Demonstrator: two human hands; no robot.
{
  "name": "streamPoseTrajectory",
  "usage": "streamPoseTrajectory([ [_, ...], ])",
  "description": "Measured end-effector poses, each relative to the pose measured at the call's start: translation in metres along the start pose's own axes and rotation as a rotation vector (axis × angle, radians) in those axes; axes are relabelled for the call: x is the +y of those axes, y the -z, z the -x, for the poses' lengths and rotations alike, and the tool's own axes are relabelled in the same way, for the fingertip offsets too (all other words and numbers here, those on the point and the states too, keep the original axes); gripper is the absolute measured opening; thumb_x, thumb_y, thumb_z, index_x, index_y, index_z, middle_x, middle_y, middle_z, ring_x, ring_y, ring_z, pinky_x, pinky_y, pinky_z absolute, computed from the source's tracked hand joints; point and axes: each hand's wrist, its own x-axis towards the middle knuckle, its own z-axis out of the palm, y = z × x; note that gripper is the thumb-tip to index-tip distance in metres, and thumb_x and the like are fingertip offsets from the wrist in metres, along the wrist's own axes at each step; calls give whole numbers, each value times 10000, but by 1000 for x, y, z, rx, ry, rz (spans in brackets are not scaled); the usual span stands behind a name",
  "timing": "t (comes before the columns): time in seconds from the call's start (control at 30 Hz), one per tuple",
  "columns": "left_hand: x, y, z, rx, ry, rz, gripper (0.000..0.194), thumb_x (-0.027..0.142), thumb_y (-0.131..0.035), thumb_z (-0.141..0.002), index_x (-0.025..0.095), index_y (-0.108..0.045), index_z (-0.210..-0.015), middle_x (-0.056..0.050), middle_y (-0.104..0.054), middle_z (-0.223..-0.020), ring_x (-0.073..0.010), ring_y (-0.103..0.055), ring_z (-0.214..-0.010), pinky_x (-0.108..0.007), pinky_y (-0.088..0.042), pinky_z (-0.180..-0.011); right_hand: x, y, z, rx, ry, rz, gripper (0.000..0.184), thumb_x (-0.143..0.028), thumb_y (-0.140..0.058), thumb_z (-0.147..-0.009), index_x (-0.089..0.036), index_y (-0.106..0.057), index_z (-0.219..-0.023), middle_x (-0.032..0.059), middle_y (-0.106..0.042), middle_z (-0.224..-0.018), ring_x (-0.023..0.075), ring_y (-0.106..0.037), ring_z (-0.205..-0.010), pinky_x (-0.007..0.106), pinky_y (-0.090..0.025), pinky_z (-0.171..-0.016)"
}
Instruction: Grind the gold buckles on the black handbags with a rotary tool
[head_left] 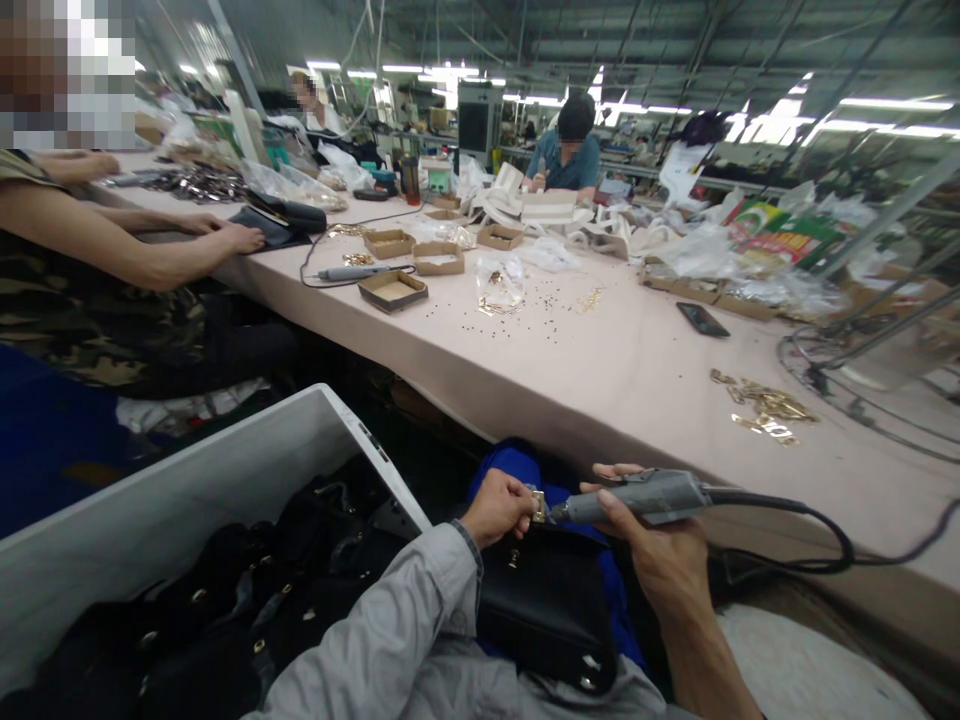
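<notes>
My right hand [652, 540] is wrapped round a grey corded electric screwdriver [637, 498], whose tip points left at a small gold metal fitting [538, 506]. Fingers of my left hand [499, 510] pinch that fitting at the upper edge of a black bag [547, 600]. The bag rests on my lap, with another small gold piece on its front. Whether the screwdriver's tip touches a screw is too small to make out.
Left of me stands a white bin [322, 420] full of black bags. The table [585, 390] ahead bears gold fittings [772, 405], scattered screws, cardboard trays [394, 290], a phone [703, 319] and another screwdriver [349, 272]. A co-worker sits at left; the cord runs right.
</notes>
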Motion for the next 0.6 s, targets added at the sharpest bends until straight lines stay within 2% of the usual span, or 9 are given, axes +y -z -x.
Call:
streamPoseTrajectory([
  [0.2,0,2,0,-3,8,-14,146,168,-715,-748,140,-626,-636,19,-598,-435,-93,-503,-345,-208,-431,-389,3,2,-2,46,7,-24,528,-396,-916,-778,-209,-686,-1215,148,-723,-1300,388,-769,-1028,516,-707,-785],
  [0.4,3,-6,6,8,-35,-131,127,197,-727,-751,169,-612,-705,22,-625,-481,-117,-558,-400,-225,-449,-445,-10,13,-3,97,25,-72,514,-366,-922,-770,-197,-697,-1200,159,-732,-1276,399,-775,-994,534,-707,-752],
  [0.47,5,-11,13,98,-149,-270,170,237,-754,-756,177,-615,-678,6,-652,-538,-131,-598,-481,-238,-441,-499,-17,18,-4,148,48,-82,496,-352,-923,-767,-200,-698,-1182,161,-735,-1267,396,-781,-965,534,-707,-735],
  [0.6,4,-24,35,364,-408,-655,237,269,-805,-760,189,-624,-630,-26,-691,-666,-168,-630,-641,-290,-413,-621,-26,29,-6,253,111,-110,475,-348,-943,-730,-193,-706,-1111,167,-745,-1237,384,-792,-880,520,-709,-673],
])
